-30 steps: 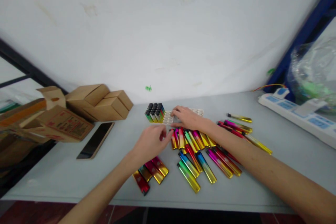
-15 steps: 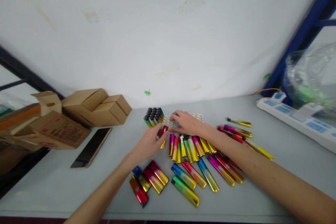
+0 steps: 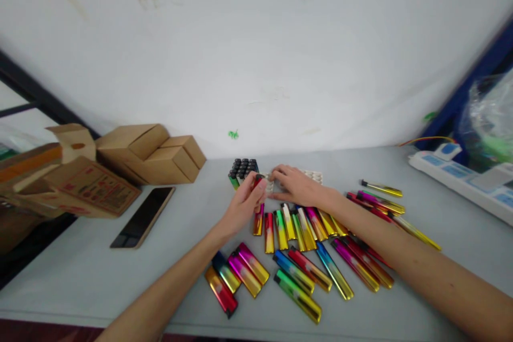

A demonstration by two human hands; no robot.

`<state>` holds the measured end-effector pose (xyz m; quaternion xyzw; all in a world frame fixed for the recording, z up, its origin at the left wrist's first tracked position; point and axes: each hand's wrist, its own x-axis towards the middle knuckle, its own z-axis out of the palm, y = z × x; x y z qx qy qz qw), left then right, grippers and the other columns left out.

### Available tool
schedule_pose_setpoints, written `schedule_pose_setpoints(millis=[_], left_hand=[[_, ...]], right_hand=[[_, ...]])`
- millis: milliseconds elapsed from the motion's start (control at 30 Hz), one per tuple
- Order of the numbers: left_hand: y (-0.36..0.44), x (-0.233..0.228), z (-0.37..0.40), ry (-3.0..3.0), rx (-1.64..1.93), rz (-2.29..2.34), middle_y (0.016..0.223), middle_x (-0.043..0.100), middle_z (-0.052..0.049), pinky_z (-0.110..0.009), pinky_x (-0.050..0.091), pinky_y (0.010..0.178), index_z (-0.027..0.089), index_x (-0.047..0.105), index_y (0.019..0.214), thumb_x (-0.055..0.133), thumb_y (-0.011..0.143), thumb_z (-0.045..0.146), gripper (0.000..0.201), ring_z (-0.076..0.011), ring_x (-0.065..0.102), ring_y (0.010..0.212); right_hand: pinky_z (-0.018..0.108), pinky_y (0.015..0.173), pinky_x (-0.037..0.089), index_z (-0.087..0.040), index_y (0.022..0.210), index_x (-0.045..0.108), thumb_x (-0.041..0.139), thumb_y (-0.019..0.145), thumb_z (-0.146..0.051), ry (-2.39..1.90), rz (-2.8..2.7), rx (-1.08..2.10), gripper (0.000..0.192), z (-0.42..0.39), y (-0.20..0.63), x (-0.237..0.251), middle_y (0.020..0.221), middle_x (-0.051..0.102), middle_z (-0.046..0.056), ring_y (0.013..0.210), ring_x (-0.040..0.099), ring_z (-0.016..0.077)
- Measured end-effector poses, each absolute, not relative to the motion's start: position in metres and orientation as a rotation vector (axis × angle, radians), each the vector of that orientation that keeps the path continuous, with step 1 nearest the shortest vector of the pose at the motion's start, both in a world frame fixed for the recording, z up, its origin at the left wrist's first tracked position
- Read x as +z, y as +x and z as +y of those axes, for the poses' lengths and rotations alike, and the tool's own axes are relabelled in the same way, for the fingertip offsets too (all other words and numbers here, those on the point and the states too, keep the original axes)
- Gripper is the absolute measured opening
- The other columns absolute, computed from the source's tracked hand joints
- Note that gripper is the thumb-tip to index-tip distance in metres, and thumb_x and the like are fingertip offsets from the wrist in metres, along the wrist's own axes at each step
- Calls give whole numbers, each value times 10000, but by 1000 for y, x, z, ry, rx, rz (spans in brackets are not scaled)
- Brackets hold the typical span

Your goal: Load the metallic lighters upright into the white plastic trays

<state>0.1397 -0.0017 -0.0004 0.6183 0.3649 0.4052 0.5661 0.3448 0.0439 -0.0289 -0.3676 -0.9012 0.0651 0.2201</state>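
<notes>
My left hand (image 3: pixel 242 207) has its grip closed on one lighter (image 3: pixel 256 184), fingers pinched round it, black cap up, right at the edge of the white slotted tray (image 3: pixel 315 175). My right hand (image 3: pixel 294 186) lies flat on that tray, fingers spread, holding nothing. Standing lighters (image 3: pixel 242 169) already fill the tray's left end, just beside the held one. Loose lighters (image 3: pixel 304 224) fan out on the desk (image 3: pixel 80 272) just below both hands, more in a small group (image 3: pixel 236 278) nearer me. Phone (image 3: pixel 143 217) and cardboard boxes (image 3: pixel 148 152) sit well left. Risk, my guess: a tilted lighter misses its slot and knocks the standing ones; my wrist could scatter the loose ones.
</notes>
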Motion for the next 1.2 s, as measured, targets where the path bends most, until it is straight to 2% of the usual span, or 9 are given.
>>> schedule_pose_setpoints(millis=[133, 400, 567, 733, 833, 933, 1033, 1133, 1200], left_hand=[[140, -5, -3, 1464, 1046, 890, 582, 343, 78, -229, 249, 464, 209, 421, 730, 606, 909, 705, 559, -77, 282, 495], [136, -13, -4, 1650, 1124, 1052, 558, 339, 62, -264, 219, 490, 200, 423, 626, 595, 929, 615, 542, -89, 288, 513], [141, -9, -8, 1557, 1077, 955, 561, 375, 65, -249, 244, 488, 187, 481, 679, 596, 929, 635, 526, -83, 309, 501], [144, -5, -8, 1380, 999, 816, 563, 344, 61, -236, 235, 458, 155, 594, 777, 402, 951, 782, 678, -86, 274, 479], [145, -2, -9, 1279, 975, 758, 635, 409, 44, -221, 278, 446, 154, 606, 841, 528, 917, 758, 614, -89, 322, 511], [146, 0, -10, 1249, 988, 719, 735, 493, 25, -204, 341, 472, 166, 584, 906, 631, 915, 672, 508, -85, 419, 562], [147, 0, -11, 1279, 1002, 706, 806, 582, 29, -195, 349, 465, 210, 498, 940, 667, 927, 607, 432, -72, 489, 530], [147, 0, -11, 1320, 987, 743, 714, 591, 73, -175, 284, 422, 257, 425, 992, 665, 939, 578, 405, -59, 397, 433], [147, -2, -11, 1359, 995, 798, 591, 487, 114, -169, 234, 414, 267, 422, 1019, 649, 949, 579, 392, -63, 308, 414]], right_hand=[[441, 958, 518, -158, 1216, 599, 662, 981, -478, -1015, -2500, 172, 402, 45, 345, -30, 1217, 612, 154, 1061, 626, 284], [451, 965, 529, -173, 1207, 587, 686, 968, -450, -979, -2500, 149, 379, 49, 347, -36, 1229, 605, 153, 1088, 627, 292], [451, 950, 533, -154, 1206, 584, 679, 976, -411, -986, -2511, 132, 358, 47, 347, -34, 1222, 609, 164, 1072, 626, 298], [437, 935, 529, -162, 1183, 588, 680, 977, -398, -976, -2501, 119, 326, 47, 347, -34, 1207, 611, 153, 1043, 623, 282], [425, 910, 526, -172, 1152, 594, 658, 990, -413, -970, -2515, 100, 297, 48, 346, -35, 1186, 610, 141, 1025, 615, 273], [422, 916, 524, -160, 1172, 589, 662, 987, -415, -980, -2519, 101, 323, 48, 347, -35, 1202, 607, 147, 1036, 612, 276], [426, 938, 521, -144, 1196, 589, 668, 984, -413, -995, -2517, 117, 352, 48, 346, -33, 1222, 608, 156, 1050, 617, 283], [434, 942, 520, -154, 1210, 586, 658, 990, -420, -997, -2516, 131, 352, 47, 346, -32, 1230, 610, 154, 1058, 619, 286], [439, 945, 521, -163, 1204, 586, 657, 990, -426, -995, -2512, 140, 347, 47, 346, -32, 1227, 613, 153, 1072, 618, 288]])
